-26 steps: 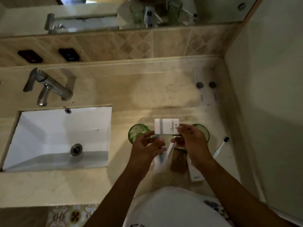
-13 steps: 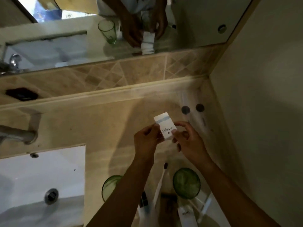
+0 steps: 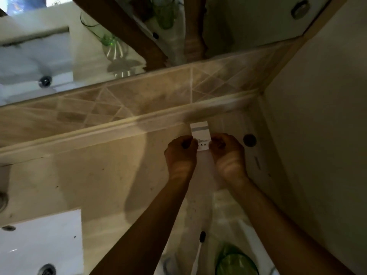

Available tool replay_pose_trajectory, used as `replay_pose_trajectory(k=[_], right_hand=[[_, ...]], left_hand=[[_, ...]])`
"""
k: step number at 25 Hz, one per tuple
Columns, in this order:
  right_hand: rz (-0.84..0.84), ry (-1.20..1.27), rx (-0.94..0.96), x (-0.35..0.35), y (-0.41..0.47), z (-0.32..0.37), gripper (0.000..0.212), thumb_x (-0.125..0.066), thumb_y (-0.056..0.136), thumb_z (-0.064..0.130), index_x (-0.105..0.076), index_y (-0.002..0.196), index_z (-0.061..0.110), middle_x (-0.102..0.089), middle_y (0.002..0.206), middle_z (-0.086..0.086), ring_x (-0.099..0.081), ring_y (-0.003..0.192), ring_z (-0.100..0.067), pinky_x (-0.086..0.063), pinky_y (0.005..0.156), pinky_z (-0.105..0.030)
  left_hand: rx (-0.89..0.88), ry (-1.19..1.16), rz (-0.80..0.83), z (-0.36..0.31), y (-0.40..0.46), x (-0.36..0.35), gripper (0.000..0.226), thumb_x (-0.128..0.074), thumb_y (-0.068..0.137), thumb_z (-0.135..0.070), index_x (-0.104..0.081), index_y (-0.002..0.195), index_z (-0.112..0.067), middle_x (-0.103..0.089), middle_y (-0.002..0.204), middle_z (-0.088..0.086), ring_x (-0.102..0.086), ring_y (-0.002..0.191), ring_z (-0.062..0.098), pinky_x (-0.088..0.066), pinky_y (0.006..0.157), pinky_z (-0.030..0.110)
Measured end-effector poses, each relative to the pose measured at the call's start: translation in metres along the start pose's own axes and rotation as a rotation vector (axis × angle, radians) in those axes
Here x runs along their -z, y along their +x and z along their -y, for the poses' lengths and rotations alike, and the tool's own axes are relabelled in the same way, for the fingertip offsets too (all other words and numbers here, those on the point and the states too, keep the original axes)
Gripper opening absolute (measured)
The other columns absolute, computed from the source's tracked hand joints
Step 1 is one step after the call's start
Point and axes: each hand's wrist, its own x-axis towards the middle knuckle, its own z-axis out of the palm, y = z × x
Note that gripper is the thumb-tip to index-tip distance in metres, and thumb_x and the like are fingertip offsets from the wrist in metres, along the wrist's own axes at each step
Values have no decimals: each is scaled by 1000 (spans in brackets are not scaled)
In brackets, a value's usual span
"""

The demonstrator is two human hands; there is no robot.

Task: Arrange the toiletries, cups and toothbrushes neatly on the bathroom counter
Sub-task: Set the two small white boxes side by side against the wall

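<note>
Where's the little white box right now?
In the head view the little white box is far back on the counter, near the right corner, against the backsplash ledge, held between the left hand and right hand.

dim, warm light | motion blur (worst at edges) | soft shadow on counter [image 3: 99, 175]

Two bare forearms run up from the bottom edge beside the white rectangular ceramic sink [image 3: 39, 241], ending in a bare left hand [image 3: 181, 155] and bare right hand [image 3: 228, 153]. No sleeve shows; wrists and fingers look unadorned.
</note>
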Motion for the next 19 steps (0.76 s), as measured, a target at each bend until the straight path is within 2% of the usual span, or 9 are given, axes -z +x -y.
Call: replay_pose_trajectory(k=[3,5,9,13,16,18,19], right_hand=[[-34,-131,-36,-5,10,-2,20,-63,92,18,-67,112,17,-65,120,-4,-62,106,-16,-41,73,-7],[-43,-173,-17,-6,13,-2,21,-62,93,18,-67,113,15,-63,122,-5,-59,102,-11,-34,67,-2],[-52,-177,-24,-5,17,-1,22,-63,93,17,-66,114,15,-62,124,-6,-62,106,-15,-40,72,-7],[-15,-147,-46,0,21,2,27,-61,93,16,-65,120,16,-58,128,-6,-59,104,-11,-35,64,0],[-33,-148,-52,7,12,4,33,-62,93,16,-61,126,15,-52,130,-4,-57,105,-13,-35,59,3],[-52,-102,-23,16,-4,-1,37,-65,91,18,-59,128,20,-54,128,0,-55,98,-7,-38,71,0],[-53,-68,-40,24,-14,-2,37,-65,91,18,-60,127,24,-56,126,3,-55,96,-5,-41,77,-6]], left_hand=[[-9,26,6,-3,6,-1,26,-64,95,-24,-73,118,-16,-75,116,5,-69,103,17,-54,91,28],[-28,34,15,-4,9,-3,27,-63,96,-22,-72,120,-15,-74,119,6,-69,106,17,-51,89,22],[-54,36,12,-6,13,-5,26,-63,96,-22,-72,119,-16,-74,119,5,-69,107,17,-48,86,18],[-16,6,23,-7,12,-4,26,-60,97,-27,-73,118,-18,-74,119,3,-68,106,15,-47,87,21],[9,29,26,-8,7,-2,28,-56,99,-31,-72,118,-17,-73,119,3,-65,100,14,-44,82,22],[22,-2,9,-6,-4,4,27,-56,99,-32,-70,119,-20,-71,118,2,-62,92,10,-46,78,21],[17,-46,3,-3,-13,8,25,-57,98,-32,-69,118,-22,-70,115,1,-62,90,8,-51,79,23]])
